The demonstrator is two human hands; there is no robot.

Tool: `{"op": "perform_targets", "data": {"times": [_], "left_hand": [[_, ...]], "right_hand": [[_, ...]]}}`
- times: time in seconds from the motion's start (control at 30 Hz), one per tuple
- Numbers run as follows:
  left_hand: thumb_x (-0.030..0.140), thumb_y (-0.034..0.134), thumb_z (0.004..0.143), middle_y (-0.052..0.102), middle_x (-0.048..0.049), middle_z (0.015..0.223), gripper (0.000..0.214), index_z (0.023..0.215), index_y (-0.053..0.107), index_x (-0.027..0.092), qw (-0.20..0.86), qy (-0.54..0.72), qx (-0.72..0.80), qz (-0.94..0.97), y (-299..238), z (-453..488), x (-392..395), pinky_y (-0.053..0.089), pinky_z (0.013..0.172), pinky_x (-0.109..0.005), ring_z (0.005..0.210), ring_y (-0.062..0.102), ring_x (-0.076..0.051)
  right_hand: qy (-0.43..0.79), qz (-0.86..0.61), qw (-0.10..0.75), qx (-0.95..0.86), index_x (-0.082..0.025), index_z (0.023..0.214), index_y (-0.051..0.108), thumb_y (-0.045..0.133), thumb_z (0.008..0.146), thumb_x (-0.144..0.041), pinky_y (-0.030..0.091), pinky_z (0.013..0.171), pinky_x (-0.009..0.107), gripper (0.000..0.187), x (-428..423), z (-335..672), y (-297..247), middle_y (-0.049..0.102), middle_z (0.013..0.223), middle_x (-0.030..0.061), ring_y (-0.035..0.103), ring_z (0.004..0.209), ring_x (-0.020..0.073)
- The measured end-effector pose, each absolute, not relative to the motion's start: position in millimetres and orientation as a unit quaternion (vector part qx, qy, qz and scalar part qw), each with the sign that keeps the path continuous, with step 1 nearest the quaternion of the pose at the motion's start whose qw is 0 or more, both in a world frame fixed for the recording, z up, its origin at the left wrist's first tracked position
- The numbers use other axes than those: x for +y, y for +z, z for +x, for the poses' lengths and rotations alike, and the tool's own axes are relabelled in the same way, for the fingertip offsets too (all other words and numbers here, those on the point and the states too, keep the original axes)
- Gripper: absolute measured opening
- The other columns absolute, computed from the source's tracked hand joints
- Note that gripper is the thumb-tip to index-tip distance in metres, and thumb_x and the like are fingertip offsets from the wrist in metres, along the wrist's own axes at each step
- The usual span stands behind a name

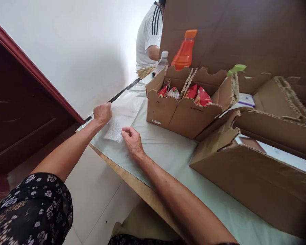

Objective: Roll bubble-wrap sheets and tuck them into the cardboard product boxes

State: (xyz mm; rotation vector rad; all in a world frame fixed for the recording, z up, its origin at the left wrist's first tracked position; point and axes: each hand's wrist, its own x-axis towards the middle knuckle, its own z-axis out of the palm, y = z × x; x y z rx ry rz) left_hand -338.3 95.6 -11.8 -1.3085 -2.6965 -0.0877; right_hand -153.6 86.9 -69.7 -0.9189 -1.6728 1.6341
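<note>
A clear sheet of bubble wrap [123, 110] lies at the left end of the cloth-covered table. My left hand [102, 113] is closed in a fist on its left edge. At the near right edge of the wrap, my right hand [133, 140] has its thumb and fingers pinched together on the plastic. The exact grip of the fingertips is partly hidden.
Right of the wrap stands an open cardboard box [183, 115] with red snack packets [204, 97]. Nearer is another cardboard box [244, 180]. Behind are an orange bottle [183, 52] and a clear bottle [163, 61]. A person in a white shirt [146, 41] is beyond.
</note>
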Motion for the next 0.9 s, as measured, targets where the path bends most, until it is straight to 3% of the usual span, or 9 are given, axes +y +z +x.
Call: {"op": "perform_targets", "data": {"times": [0.1, 0.23, 0.27, 0.37, 0.47, 0.63, 0.73, 0.8, 0.9], "left_hand": [[0.031, 0.048, 0.095, 0.072, -0.024, 0.128, 0.043, 0.132, 0.064, 0.015, 0.051, -0.037, -0.897, -0.437, -12, -330, 93, 0.05, 0.097, -0.05, 0.122, 0.067, -0.042], [0.058, 0.054, 0.092, 0.067, -0.0241, 0.139, 0.08, 0.158, 0.038, 0.015, 0.012, -0.038, -0.89, -0.454, -20, -316, 90, 0.051, 0.101, -0.049, 0.127, 0.065, -0.042], [0.059, 0.053, 0.092, 0.065, -0.0243, 0.142, 0.083, 0.16, 0.034, 0.015, 0.005, -0.034, -0.888, -0.459, -23, -313, 89, 0.05, 0.102, -0.05, 0.129, 0.064, -0.043], [0.053, 0.05, 0.093, 0.062, -0.0263, 0.143, 0.073, 0.155, 0.043, 0.015, -0.013, -0.015, -0.882, -0.47, -29, -308, 89, 0.049, 0.103, -0.054, 0.132, 0.061, -0.045], [0.055, 0.056, 0.088, 0.063, -0.0276, 0.141, 0.073, 0.148, 0.051, 0.015, -0.022, -0.011, -0.876, -0.481, -30, -304, 85, 0.048, 0.104, -0.059, 0.131, 0.059, -0.049], [0.047, 0.058, 0.087, 0.041, -0.0256, 0.163, 0.086, 0.16, 0.031, 0.012, 0.054, -0.107, -0.834, -0.538, -31, -271, 53, 0.031, 0.122, -0.065, 0.15, 0.04, -0.048], [0.045, 0.059, 0.092, 0.041, -0.0106, 0.167, 0.077, 0.163, 0.031, 0.032, 0.117, -0.259, -0.702, -0.653, -40, -225, 21, 0.033, 0.124, -0.062, 0.151, 0.042, -0.043], [0.038, 0.062, 0.094, 0.038, -0.005, 0.169, 0.076, 0.162, 0.03, 0.044, 0.106, -0.291, -0.607, -0.732, -48, -183, -2, 0.038, 0.123, -0.062, 0.15, 0.045, -0.04], [0.029, 0.064, 0.092, 0.04, -0.0059, 0.169, 0.08, 0.163, 0.031, 0.044, 0.044, -0.27, -0.505, -0.819, -62, -121, -25, 0.036, 0.124, -0.064, 0.151, 0.045, -0.038]], "right_hand": [[0.591, -0.334, 0.299, -0.67, -0.022, 0.101, 0.073, 0.065, 0.086, -0.027, 0.049, 0.088, 0.03, 0.018, 86, -136, -57, 0.073, 0.099, 0.0008, 0.06, 0.085, 0.0157], [0.58, -0.314, 0.278, -0.698, -0.021, 0.083, 0.069, 0.067, 0.084, -0.023, 0.044, 0.076, 0.028, 0.003, 81, -117, -36, 0.067, 0.079, -0.0025, 0.058, 0.075, 0.0151], [0.577, -0.312, 0.283, -0.7, -0.022, 0.079, 0.066, 0.065, 0.086, -0.025, 0.043, 0.073, 0.027, 0.007, 76, -108, -29, 0.064, 0.075, -0.0035, 0.056, 0.073, 0.0144], [0.557, -0.295, 0.31, -0.712, -0.022, 0.07, 0.054, 0.06, 0.093, -0.031, 0.038, 0.068, 0.027, 0.026, 52, -64, -2, 0.058, 0.069, -0.0046, 0.052, 0.068, 0.0129], [0.536, -0.247, 0.27, -0.761, -0.022, 0.071, 0.055, 0.067, 0.088, -0.028, 0.037, 0.064, 0.025, 0.022, 27, 2, 26, 0.061, 0.07, -0.0046, 0.055, 0.07, 0.0128], [0.527, -0.31, 0.156, -0.776, -0.026, 0.084, 0.065, 0.065, 0.087, -0.017, 0.041, 0.057, 0.022, 0.009, 16, 118, 36, 0.066, 0.075, -0.0049, 0.058, 0.065, 0.0117], [0.502, -0.347, 0.143, -0.779, -0.027, 0.087, 0.071, 0.058, 0.09, -0.019, 0.047, 0.059, 0.023, 0.015, 22, 189, 19, 0.071, 0.081, -0.0017, 0.064, 0.071, 0.0145], [0.47, -0.38, 0.148, -0.783, -0.028, 0.086, 0.073, 0.057, 0.092, -0.024, 0.052, 0.063, 0.025, 0.018, 27, 236, 5, 0.073, 0.082, 0.0003, 0.068, 0.074, 0.0166], [0.41, -0.437, 0.146, -0.787, -0.028, 0.085, 0.075, 0.056, 0.093, -0.03, 0.056, 0.065, 0.029, 0.021, 33, 297, -14, 0.075, 0.084, 0.0032, 0.071, 0.074, 0.019]]}}
